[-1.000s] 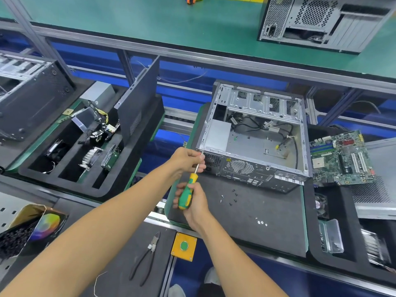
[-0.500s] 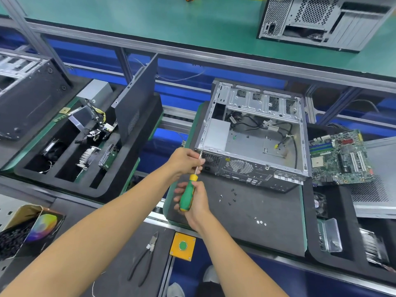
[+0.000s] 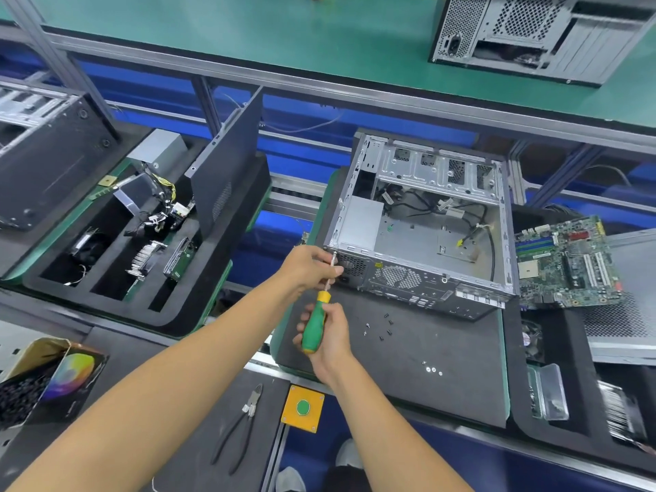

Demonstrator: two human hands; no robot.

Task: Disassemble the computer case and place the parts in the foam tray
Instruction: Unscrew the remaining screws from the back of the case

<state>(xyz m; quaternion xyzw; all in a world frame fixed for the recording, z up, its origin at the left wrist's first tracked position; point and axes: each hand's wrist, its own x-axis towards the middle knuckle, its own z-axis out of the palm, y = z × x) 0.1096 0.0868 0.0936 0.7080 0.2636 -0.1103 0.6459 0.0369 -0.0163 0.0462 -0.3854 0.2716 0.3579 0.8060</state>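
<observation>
Nearest, the right hand (image 3: 328, 335) wraps the smooth green-and-yellow handle of the screwdriver (image 3: 316, 321). Just beyond, the left hand (image 3: 309, 266) pinches its thin steel shaft at the near-left corner of the computer case (image 3: 422, 225). This ribbed, perforated metal shell lies open on a dark mat, mostly gutted, with cables and a grey box left inside. Loose screws (image 3: 385, 324) lie before the case; its motherboard (image 3: 568, 261) rests to its right, on the foam tray (image 3: 514, 385), I judge.
</observation>
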